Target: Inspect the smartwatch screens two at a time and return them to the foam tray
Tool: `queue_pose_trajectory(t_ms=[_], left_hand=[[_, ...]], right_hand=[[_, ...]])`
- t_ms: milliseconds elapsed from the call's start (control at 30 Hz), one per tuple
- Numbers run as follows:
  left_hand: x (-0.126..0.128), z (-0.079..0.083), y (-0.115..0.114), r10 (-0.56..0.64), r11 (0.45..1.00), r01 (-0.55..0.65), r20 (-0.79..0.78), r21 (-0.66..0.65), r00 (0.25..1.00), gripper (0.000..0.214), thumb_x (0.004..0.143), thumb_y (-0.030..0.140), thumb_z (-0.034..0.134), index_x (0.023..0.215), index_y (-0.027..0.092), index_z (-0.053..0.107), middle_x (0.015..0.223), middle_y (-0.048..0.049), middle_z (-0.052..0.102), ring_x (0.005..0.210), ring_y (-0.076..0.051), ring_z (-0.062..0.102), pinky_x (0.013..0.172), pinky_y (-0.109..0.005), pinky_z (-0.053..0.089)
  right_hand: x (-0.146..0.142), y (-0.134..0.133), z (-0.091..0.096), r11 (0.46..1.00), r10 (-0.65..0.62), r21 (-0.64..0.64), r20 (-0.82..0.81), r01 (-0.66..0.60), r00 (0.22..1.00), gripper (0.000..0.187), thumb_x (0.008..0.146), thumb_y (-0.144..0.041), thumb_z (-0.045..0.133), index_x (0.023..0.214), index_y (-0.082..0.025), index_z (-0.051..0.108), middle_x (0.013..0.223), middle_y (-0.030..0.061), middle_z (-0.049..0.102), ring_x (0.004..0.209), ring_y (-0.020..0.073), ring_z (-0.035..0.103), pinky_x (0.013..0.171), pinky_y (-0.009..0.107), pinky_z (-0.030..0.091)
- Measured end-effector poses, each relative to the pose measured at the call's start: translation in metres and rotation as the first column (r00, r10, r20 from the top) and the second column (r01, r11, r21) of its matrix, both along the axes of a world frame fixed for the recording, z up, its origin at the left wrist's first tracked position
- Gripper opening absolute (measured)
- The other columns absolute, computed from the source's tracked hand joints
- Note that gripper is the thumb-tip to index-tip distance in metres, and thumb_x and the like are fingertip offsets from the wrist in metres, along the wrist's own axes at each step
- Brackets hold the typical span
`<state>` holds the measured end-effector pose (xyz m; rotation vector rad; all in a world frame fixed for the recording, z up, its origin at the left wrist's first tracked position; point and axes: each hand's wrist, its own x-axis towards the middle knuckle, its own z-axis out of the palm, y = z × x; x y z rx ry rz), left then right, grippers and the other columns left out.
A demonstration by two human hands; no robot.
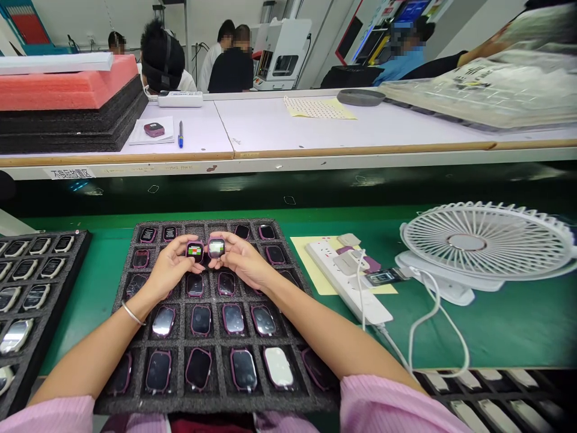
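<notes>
My left hand grips a small purple-rimmed watch body whose screen is lit red and green. My right hand holds a second watch body with a pale lit screen, right beside the first. Both hands hover over a black foam tray on the green belt. Its pockets hold several dark-screened purple watch bodies and one white one.
Another foam tray of watch bodies lies at the left. A white power strip with cables and a white desk fan stand at the right. Behind is a white bench with stacked foam; several people sit beyond it.
</notes>
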<state>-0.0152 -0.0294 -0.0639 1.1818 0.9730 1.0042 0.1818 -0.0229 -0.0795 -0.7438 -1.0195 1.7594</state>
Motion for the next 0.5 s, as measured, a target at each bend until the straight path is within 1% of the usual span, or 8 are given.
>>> queue_pose_trajectory(t_ms=[167,333,400,500], left_hand=[[0.0006,0.0008,-0.0006,0.007,1.0,-0.007,-0.016,-0.012,1.0,0.043,0.074,0.026,0.071,0.113,0.018,0.057,0.108,-0.0068,0.069,0.063,-0.014,0.071,0.061,-0.028,0.06],[0.0016,0.0036,-0.0014,0.022,1.0,-0.022,-0.027,-0.02,0.999,0.042,0.073,0.028,0.072,0.111,0.018,0.058,0.1,-0.0047,0.07,0.06,-0.014,0.071,0.059,-0.028,0.059],[0.0016,0.0048,-0.0018,0.023,0.999,-0.024,-0.026,-0.028,0.999,0.042,0.073,0.028,0.072,0.111,0.017,0.058,0.099,-0.0042,0.07,0.06,-0.015,0.071,0.06,-0.028,0.059],[0.0016,0.0057,-0.002,0.023,0.999,-0.023,-0.011,-0.042,1.0,0.041,0.072,0.026,0.07,0.111,0.017,0.059,0.097,-0.0039,0.071,0.06,-0.015,0.072,0.06,-0.028,0.06]], right_hand=[[-0.0005,-0.0005,-0.0013,1.0,-0.004,0.009,0.017,0.004,1.0,0.038,0.075,-0.017,0.072,0.111,-0.02,0.061,0.093,0.0032,0.073,0.064,0.0135,0.07,0.06,0.026,0.054],[-0.0016,-0.0007,-0.0011,1.0,-0.013,0.008,0.041,0.013,0.999,0.036,0.077,-0.021,0.074,0.11,-0.02,0.061,0.092,0.0036,0.074,0.062,0.0128,0.069,0.059,0.026,0.052],[-0.0019,-0.0008,-0.0012,1.0,-0.019,0.008,0.047,0.019,0.999,0.034,0.078,-0.02,0.072,0.11,-0.02,0.061,0.092,0.0035,0.074,0.062,0.0125,0.069,0.06,0.025,0.052],[-0.0016,-0.001,-0.0016,1.0,-0.017,0.016,0.041,0.017,0.999,0.037,0.075,-0.014,0.069,0.11,-0.021,0.061,0.093,0.003,0.073,0.063,0.0129,0.069,0.061,0.026,0.052]])
